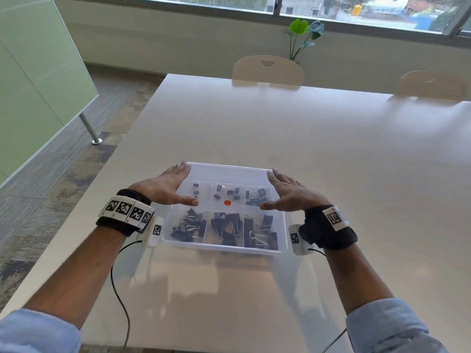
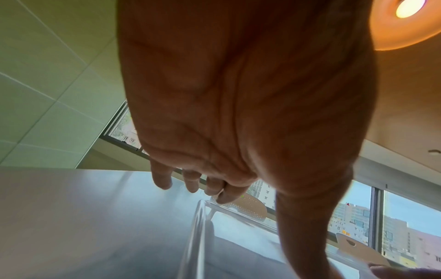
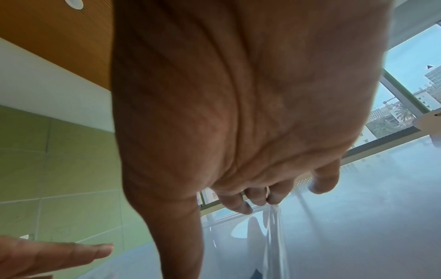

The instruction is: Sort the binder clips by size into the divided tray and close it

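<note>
A clear plastic lid (image 1: 229, 174) is held flat over the rectangular tray (image 1: 224, 247) between a spread left hand (image 1: 165, 187) and spread right hand (image 1: 293, 192), fingers straight.

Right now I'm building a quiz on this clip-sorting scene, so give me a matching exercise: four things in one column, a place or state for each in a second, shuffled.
Things:
1. left hand
2. right hand
3. orange dot
4. green plant

Places or states:
A. by the window, behind a chair
B. flat over the tray's right edge
C. mid-tray, between the two rows
D. flat over the tray's left edge

Pairs: 1-D, 2-B, 3-C, 4-A. The tray holds black binder clips in six compartments.
</note>
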A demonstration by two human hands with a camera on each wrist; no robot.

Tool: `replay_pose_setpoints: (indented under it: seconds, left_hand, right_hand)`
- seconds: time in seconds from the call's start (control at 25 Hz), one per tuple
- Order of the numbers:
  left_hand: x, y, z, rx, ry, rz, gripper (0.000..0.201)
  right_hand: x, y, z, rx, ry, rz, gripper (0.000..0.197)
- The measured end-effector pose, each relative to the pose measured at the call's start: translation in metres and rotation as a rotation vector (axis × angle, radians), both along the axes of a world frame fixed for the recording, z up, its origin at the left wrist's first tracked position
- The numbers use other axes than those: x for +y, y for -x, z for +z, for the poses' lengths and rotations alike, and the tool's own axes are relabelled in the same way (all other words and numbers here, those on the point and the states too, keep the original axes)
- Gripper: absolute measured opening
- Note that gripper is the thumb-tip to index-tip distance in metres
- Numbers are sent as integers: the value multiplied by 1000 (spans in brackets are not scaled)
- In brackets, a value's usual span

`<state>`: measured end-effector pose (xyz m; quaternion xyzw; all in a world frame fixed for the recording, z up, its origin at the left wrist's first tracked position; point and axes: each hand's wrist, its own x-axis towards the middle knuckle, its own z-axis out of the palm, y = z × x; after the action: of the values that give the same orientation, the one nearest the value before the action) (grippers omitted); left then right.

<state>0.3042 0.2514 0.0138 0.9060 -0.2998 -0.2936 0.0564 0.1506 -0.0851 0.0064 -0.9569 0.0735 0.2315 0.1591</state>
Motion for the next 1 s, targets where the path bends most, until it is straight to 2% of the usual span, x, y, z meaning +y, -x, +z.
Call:
replay_pose_setpoints:
  seconds: [0.16, 0.28, 0.48, 0.6, 0.76, 0.88, 1.0]
  left_hand:
    - [-1, -11, -8, 22, -46, -35, 148]
    - [-4, -13, -8, 4, -82, -46, 143]
    - [0, -18, -11, 51, -50, -71, 165]
    - [5, -13, -13, 61, 16, -52, 147]
    - [21, -7, -15, 28, 131, -36, 109]
    - [47, 6, -19, 45, 133, -29, 76]
    - [60, 19, -29, 32, 139, -68, 67]
  right_hand:
    - [-6, -8, 4, 36, 14, -14, 128]
    - [-8, -16, 4, 45, 22, -30, 132]
    - [-12, -18, -3, 74, 14, -17, 134]
    - [-9, -12, -1, 59, -46, -17, 129]
    - [-17, 16, 8, 28, -117, 34, 114]
    - [-12, 41, 14, 165, -128, 27, 116]
    - [-3, 47, 12, 203, -115, 15, 122]
